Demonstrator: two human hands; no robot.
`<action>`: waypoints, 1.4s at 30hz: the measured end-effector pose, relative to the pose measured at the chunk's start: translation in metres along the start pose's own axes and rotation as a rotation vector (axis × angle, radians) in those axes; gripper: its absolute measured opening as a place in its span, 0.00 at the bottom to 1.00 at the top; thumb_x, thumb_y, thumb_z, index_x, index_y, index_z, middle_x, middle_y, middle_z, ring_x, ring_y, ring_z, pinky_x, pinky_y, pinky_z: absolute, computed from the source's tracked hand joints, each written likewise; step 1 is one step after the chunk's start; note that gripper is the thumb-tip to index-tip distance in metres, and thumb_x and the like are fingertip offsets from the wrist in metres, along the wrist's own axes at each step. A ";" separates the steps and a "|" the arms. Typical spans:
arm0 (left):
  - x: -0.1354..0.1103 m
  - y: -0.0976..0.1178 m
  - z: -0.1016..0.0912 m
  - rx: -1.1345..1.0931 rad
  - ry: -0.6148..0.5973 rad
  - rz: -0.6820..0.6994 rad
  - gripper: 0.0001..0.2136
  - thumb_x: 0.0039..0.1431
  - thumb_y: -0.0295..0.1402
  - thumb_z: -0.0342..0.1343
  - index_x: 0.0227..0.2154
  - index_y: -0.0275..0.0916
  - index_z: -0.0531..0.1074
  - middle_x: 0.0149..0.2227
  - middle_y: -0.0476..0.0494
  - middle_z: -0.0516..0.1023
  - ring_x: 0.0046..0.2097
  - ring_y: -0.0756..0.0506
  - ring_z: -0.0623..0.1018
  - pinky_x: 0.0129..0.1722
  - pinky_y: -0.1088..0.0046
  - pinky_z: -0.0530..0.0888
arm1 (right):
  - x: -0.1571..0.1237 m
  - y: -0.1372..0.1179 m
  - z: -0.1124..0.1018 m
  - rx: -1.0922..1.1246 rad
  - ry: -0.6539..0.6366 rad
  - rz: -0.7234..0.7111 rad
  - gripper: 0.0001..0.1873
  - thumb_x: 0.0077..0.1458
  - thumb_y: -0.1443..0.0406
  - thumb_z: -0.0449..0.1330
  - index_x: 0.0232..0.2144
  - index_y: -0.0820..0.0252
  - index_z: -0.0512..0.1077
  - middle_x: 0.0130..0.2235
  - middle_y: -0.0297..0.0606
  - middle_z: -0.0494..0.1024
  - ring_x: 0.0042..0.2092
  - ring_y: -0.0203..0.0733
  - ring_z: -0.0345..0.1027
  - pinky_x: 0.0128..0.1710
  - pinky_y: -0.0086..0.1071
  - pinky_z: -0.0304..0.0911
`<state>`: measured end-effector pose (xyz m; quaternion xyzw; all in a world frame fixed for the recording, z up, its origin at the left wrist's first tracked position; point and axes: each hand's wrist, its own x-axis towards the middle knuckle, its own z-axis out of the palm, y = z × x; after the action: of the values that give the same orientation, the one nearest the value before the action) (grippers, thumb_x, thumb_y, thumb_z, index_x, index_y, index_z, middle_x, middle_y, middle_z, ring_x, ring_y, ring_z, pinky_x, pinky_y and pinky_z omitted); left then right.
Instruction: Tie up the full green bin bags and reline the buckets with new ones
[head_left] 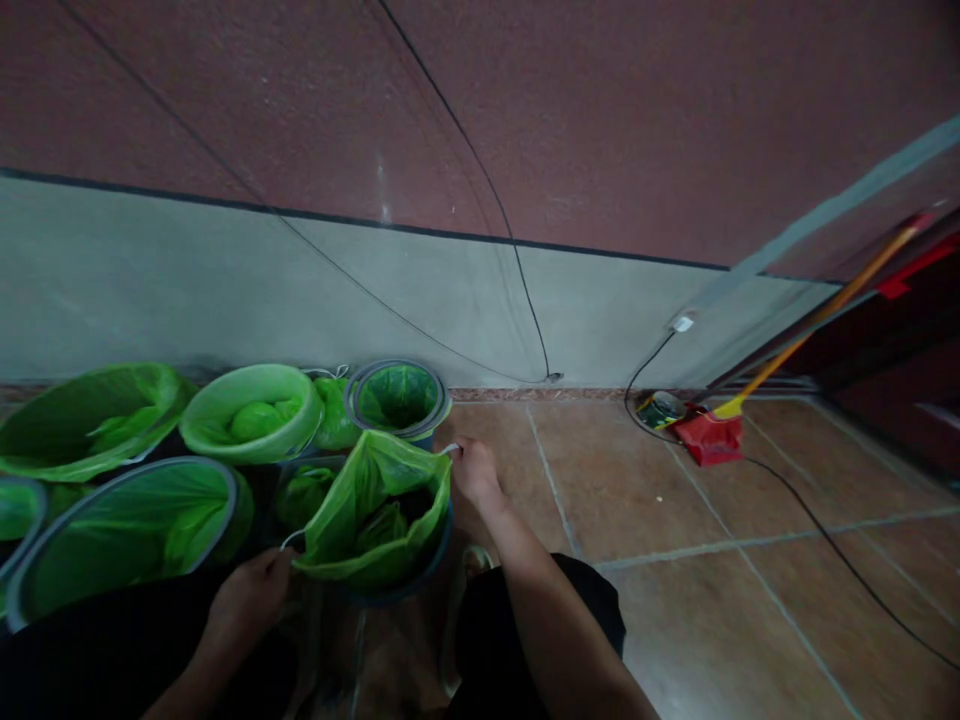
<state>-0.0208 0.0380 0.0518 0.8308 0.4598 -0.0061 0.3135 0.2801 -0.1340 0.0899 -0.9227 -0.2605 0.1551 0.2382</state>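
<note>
Both hands grip the green bag (375, 510) that lines the dark bin (405, 580) in front of our knees: left hand (251, 590) closed on a white drawstring at the bag's near-left rim, right hand (474, 468) closed on the drawstring at its far-right rim. We judge the step in hand as spreading or seating the bag mouth over the bin rim; the next move likely calls for an even pull on both sides so the film does not slip or tear. Left of the bin, other green-lined bins (120, 530) crowd close, some touching it. Beyond it stands the wall (225, 290). Right of the bin, tiled floor (675, 530) lies open, crossed by a black cable (840, 550); a red dustpan (709, 437) sits well apart
</note>
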 end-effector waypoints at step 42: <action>0.003 0.126 0.033 -0.881 -0.246 0.228 0.15 0.53 0.49 0.60 0.30 0.41 0.78 0.36 0.42 0.83 0.42 0.40 0.79 0.51 0.62 0.74 | -0.034 -0.057 0.017 1.232 -0.616 -0.041 0.18 0.63 0.54 0.59 0.28 0.60 0.69 0.20 0.26 0.67 0.17 0.26 0.47 0.19 0.24 0.44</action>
<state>0.0864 -0.0251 0.0893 0.6569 0.2838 0.1259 0.6871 0.2220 -0.1036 0.1107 -0.5279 -0.1980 0.5256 0.6371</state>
